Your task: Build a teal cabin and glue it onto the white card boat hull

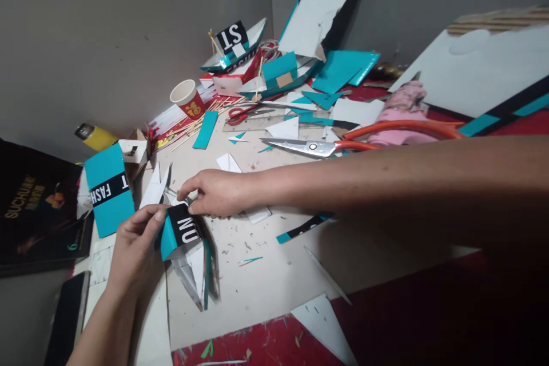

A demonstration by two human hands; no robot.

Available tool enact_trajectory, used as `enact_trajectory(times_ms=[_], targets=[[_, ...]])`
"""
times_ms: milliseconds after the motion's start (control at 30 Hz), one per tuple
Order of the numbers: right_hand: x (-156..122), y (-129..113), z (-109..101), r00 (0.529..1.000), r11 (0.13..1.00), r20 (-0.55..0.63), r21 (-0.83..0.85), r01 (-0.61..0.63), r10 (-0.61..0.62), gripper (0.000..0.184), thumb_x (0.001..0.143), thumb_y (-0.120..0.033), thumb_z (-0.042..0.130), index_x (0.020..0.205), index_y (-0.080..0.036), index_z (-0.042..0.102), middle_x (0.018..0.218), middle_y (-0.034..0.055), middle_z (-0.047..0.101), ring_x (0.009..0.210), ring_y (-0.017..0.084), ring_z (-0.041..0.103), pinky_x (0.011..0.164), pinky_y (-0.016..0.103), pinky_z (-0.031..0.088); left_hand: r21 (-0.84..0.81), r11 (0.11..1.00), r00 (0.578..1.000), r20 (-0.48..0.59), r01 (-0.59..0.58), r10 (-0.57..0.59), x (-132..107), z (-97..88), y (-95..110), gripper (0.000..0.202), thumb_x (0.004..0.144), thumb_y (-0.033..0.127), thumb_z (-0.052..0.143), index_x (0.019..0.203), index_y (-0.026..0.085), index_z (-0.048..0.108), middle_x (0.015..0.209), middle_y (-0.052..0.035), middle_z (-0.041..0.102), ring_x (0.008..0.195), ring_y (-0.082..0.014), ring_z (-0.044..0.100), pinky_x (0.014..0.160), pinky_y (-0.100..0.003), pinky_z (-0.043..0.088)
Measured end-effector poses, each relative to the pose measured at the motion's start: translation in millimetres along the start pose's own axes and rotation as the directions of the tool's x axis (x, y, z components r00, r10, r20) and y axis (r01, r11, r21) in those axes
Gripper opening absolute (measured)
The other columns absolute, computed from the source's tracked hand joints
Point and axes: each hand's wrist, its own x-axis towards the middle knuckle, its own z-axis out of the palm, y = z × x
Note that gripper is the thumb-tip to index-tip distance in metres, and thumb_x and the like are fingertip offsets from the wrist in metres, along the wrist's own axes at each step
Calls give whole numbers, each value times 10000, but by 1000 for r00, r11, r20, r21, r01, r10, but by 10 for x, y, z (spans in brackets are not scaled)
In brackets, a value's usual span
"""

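Observation:
A small cardboard boat point(199, 269) with pointed ends lies on the board in front of me. Over its middle bends a teal-and-black cardboard cover point(182, 231) printed with white letters. My left hand point(139, 234) pinches the cover's left edge between thumb and fingers. From the right, my right hand point(218, 191) reaches across to the far side of the cover, thumb and forefinger curled close to its edge. Whether those fingertips hold a small piece there, I cannot make out. Orange-handled scissors point(317, 147) rest open beyond my right forearm.
Two finished-looking cardboard boats point(278, 83) stand at the back, near a paper cup point(187, 98) and thin wooden sticks point(214, 111). Red-handled scissors point(238, 116), teal offcuts and a pink cloth-like item point(401, 111) lie about. A printed teal card point(109, 189) leans at left, by a black box point(34, 206).

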Motion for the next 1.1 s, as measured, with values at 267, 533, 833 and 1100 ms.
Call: enact_trajectory(times_ms=[267, 533, 833, 1100], targets=[[-72, -140, -61, 1000, 996, -24, -91, 17, -19, 396, 826, -185, 564, 1217, -136, 609, 612, -29, 550, 464, 91, 459, 443, 205, 348, 96, 988, 993, -14, -119, 121, -60, 27, 78, 276, 790, 455, 695, 853, 192, 748, 553, 39, 541, 491, -67, 404, 453, -157, 337], [-309, -428, -174, 996, 978, -87, -203, -44, 27, 360, 866, -186, 556, 1212, -111, 625, 716, 21, 650, 528, 105, 560, 517, 214, 411, 55, 970, 962, -129, -237, 243, -53, -68, 87, 233, 852, 397, 642, 920, 188, 720, 737, 5, 655, 484, -51, 420, 455, -171, 353], [-527, -395, -40, 990, 996, -108, 10, -90, 90, 324, 886, -175, 519, 1192, -110, 605, 655, -16, 586, 495, 96, 527, 478, 209, 431, 29, 958, 958, -34, -284, 285, -143, -154, 230, 243, 792, 346, 720, 983, 197, 706, 979, -43, 719, 950, -171, 638, 862, -255, 483], [-568, -425, 320, 925, 884, -217, -423, 197, -311, 363, 867, -238, 558, 1216, -145, 593, 927, 68, 679, 733, 154, 605, 614, 273, 487, -70, 961, 957, -136, -267, 256, -50, -215, 110, 200, 772, 252, 652, 949, 162, 676, 867, -55, 715, 707, -154, 648, 661, -284, 525]])
